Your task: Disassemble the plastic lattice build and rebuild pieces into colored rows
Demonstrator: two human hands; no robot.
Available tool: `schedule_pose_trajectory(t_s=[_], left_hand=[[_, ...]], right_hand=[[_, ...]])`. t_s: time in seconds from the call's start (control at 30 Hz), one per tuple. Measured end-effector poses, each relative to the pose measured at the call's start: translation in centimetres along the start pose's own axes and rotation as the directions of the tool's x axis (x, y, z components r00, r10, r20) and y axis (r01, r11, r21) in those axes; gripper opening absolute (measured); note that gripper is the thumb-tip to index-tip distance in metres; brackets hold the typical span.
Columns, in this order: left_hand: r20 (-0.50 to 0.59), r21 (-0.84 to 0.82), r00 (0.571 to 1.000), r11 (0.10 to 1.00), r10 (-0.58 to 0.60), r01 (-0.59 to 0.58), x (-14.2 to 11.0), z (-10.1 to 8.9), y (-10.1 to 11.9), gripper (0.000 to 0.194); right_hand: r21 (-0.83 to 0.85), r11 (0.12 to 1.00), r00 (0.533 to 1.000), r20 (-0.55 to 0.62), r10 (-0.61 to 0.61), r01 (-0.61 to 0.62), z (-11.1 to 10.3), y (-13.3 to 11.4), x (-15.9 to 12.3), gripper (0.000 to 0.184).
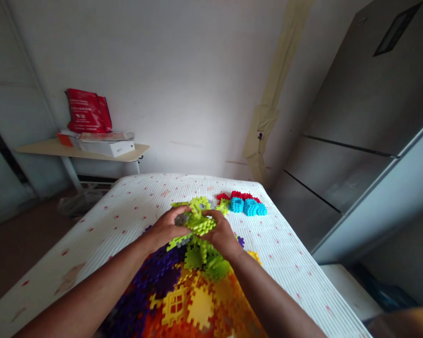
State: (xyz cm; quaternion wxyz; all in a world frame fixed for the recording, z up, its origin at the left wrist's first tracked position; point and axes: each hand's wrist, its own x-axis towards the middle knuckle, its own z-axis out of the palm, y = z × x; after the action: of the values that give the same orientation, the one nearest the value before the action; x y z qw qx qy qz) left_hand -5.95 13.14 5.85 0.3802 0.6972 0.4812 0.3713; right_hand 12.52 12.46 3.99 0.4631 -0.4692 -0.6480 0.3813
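Observation:
My left hand [169, 227] curves around the left side of a stack of lime-green interlocking plastic tiles [203, 227], its thumb against the stack and its fingers bent at the far side. From the right, my right hand [220, 234] grips the same stack with thumb and fingers. More lime-green tiles [199, 204] lie just beyond the hands, with grey ones [181, 219] partly showing among them. Under and before my wrists spreads a loose heap of purple tiles [162, 272], yellow tiles [200, 307] and orange ones; my forearms hide parts of it.
Blue tiles [250, 206] and red tiles [241, 195] stand grouped at the table's far right. The table has a white spotted cloth [127, 211]. A side table [49, 148] with a red bag [88, 112] stands back left; a grey refrigerator [352, 117] is at right.

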Motion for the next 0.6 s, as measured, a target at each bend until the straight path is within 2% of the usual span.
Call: schedule_pose_trajectory(t_s=[0.1,0.3,0.43,0.6], left_hand=[[-0.03,0.003,0.999,1.0,-0.022,0.022,-3.0,-0.6,-0.6,0.056],[-0.092,0.081,0.996,0.997,0.009,-0.002,-6.9,-0.9,-1.3,0.049],[-0.12,0.159,0.988,0.984,0.099,-0.08,-8.7,-1.3,-1.5,0.038],[-0.051,0.278,0.982,0.947,0.184,-0.163,-10.7,-0.6,-1.9,0.029]], right_hand=[[-0.087,0.99,0.993,0.039,-0.111,0.114,0.5,-0.8,-1.0,0.043],[-0.103,0.978,0.97,0.184,-0.158,0.179,0.3,-1.8,-2.9,0.047],[-0.187,0.968,0.969,0.215,-0.124,0.166,-0.7,-2.1,-3.8,0.033],[-0.269,0.948,0.962,0.253,-0.1,0.169,-2.1,-1.9,-4.6,0.025]])
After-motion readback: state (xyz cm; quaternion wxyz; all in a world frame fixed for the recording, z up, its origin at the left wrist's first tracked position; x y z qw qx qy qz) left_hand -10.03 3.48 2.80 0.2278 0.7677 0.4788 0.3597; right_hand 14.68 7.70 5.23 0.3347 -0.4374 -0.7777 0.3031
